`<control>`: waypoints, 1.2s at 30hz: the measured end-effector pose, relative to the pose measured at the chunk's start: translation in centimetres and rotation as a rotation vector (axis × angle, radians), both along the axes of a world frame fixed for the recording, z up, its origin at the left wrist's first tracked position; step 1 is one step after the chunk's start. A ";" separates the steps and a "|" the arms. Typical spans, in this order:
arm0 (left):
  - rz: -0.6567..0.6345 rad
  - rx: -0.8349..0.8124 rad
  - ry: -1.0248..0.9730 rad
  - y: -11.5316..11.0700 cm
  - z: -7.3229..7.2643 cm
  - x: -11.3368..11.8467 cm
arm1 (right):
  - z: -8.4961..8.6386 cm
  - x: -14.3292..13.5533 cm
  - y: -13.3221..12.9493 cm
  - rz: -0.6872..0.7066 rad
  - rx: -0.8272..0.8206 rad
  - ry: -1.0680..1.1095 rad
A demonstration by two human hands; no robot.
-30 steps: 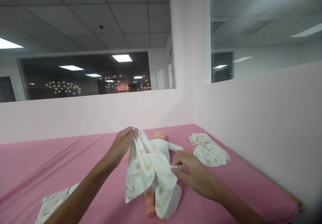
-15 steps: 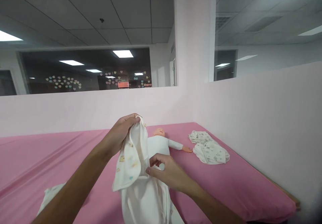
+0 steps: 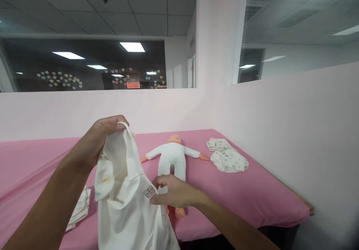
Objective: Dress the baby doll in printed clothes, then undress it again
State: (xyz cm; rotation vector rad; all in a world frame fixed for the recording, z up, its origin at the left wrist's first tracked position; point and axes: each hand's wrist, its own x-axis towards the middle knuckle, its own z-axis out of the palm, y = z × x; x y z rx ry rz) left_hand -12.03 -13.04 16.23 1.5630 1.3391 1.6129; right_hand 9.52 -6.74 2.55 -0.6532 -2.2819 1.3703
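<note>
A white baby garment (image 3: 126, 212) with small printed figures hangs between my hands, in front of the bed. My left hand (image 3: 108, 130) is closed on its upper edge and holds it up. At its side, near a small printed label (image 3: 149, 191), the fingers of my right hand (image 3: 174, 192) pinch the cloth. Behind it a baby doll (image 3: 172, 154) in a white suit lies on its back, arms spread. The garment and my right hand hide part of the doll's legs.
The bed has a pink sheet (image 3: 224, 201). Folded printed baby clothes (image 3: 230, 160) lie to the doll's right side in view. Another folded white cloth (image 3: 80, 209) lies at the left, partly behind my left forearm. Pale walls (image 3: 280, 130) with windows border the bed.
My left hand has moved left with the garment, spreading it wider and uncovering more of the doll. My right hand has shifted slightly left and down. The label has come into sight.
</note>
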 end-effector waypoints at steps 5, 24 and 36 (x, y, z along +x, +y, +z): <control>0.032 -0.025 -0.063 -1.2 0.0 -1.4 | 1.0 1.0 0.8 0.006 -0.061 0.088; -0.512 -0.148 0.436 3.8 -10.2 3.7 | 5.3 2.9 0.0 -0.192 -0.056 0.176; -0.206 -0.225 0.508 1.2 -9.3 1.0 | 2.9 5.2 0.3 -0.317 0.258 -0.140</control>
